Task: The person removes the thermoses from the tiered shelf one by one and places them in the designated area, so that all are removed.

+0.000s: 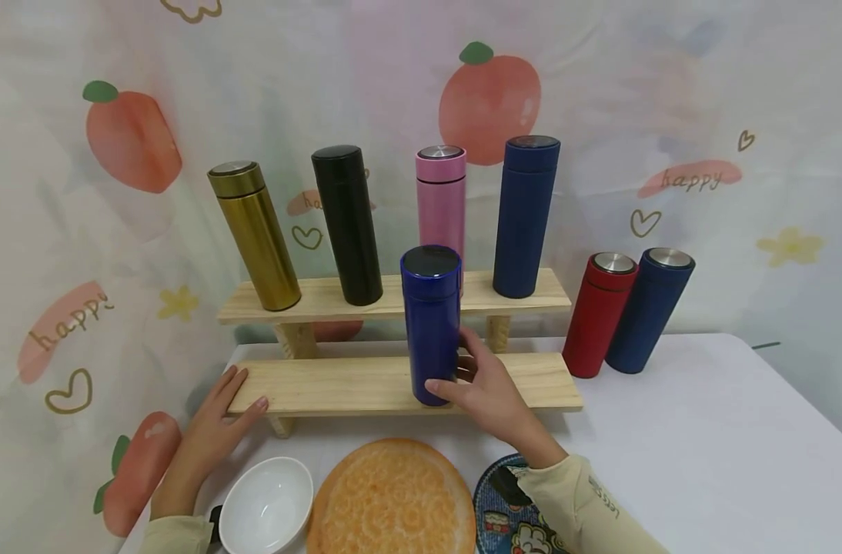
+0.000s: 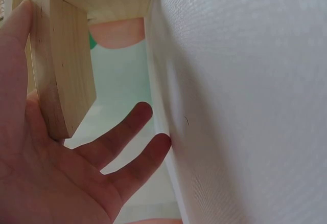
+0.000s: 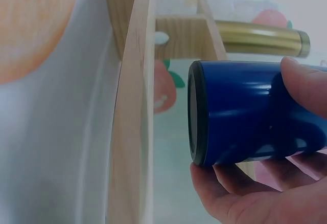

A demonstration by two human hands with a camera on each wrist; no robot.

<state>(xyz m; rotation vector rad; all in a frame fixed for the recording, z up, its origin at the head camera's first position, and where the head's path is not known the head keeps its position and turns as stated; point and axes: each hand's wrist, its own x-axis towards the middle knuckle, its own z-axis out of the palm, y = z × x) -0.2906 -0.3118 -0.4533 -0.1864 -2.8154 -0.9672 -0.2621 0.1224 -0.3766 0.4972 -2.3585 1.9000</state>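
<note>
Blue and glossy, the bottle (image 1: 431, 327) stands upright in the right hand's (image 1: 489, 390) grasp at the lower shelf (image 1: 331, 385), its base seemingly just clear, though the angle is poor. The left hand (image 1: 209, 429), fingers spread, rests against the shelf's left end.

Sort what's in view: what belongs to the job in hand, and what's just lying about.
In the job:
right hand, holding the blue flask
left hand, touching the lower shelf
probably, on the upper shelf: gold flask, black flask, pink flask, navy flask
perhaps, on the table: red flask, second navy flask

Seemingly just lying about:
white bowl
orange disc
patterned disc, partly hidden
</note>
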